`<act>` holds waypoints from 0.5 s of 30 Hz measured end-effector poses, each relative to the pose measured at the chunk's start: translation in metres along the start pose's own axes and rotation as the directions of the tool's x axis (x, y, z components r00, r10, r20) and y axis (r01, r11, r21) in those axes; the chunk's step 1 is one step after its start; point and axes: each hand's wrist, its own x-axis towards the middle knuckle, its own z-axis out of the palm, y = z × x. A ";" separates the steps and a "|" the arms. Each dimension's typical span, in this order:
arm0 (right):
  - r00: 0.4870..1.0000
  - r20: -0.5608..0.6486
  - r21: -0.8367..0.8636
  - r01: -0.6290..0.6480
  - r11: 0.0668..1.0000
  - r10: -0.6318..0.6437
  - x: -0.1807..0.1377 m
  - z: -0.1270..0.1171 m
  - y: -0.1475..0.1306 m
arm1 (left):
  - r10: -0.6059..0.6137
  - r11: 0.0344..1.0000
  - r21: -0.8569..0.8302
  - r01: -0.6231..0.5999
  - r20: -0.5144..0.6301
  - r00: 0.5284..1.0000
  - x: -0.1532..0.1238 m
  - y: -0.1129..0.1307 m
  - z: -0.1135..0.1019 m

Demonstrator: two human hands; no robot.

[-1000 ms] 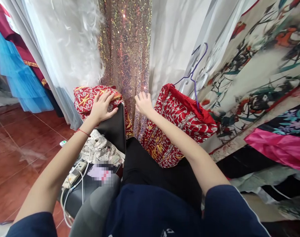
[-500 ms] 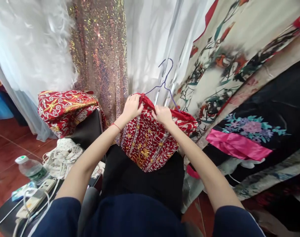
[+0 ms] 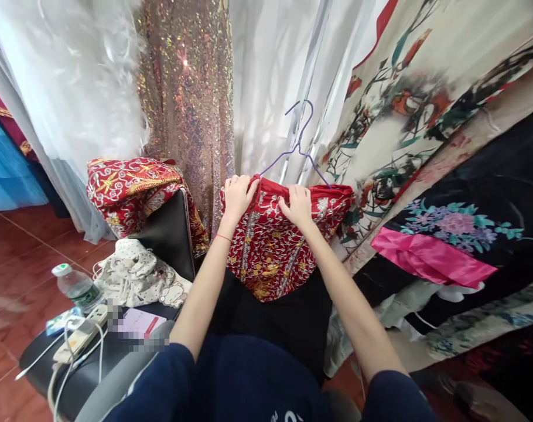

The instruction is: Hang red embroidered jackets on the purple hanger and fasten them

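Observation:
A red bodice (image 3: 270,252) with gold and silver embroidery lies over my lap, its pointed lower end toward me. My left hand (image 3: 239,200) grips its top edge on the left side, fingers laid over the rim and thumb on the front. Near the middle of the same edge, my right hand (image 3: 298,206) holds the fabric in a similar way. A purple hanger (image 3: 298,143) rises behind the bodice with its hook free; its lower part is hidden by the cloth.
More red embroidered cloth (image 3: 130,181) drapes over a black chair back (image 3: 170,228) at left. A seat bears a bottle (image 3: 77,287), a power strip (image 3: 84,334) and white dotted fabric (image 3: 135,272). Sequined cloth (image 3: 187,105) and a floral garment (image 3: 393,117) hang close by.
The top edge of the bodice has been drawn straighter and flatter between my hands. My right hand has turned more upright. The view has shifted slightly left.

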 end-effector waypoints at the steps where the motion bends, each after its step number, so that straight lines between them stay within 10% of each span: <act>1: 0.998 -0.044 0.052 -0.036 0.998 0.039 -0.005 -0.001 -0.007 | -0.019 1.000 -0.004 0.019 -0.033 0.999 -0.005 0.006 0.000; 15: 0.931 -0.182 0.331 -0.246 0.911 0.317 -0.009 0.002 -0.094 | 0.013 0.999 -0.052 -0.010 0.062 0.998 -0.014 0.016 -0.024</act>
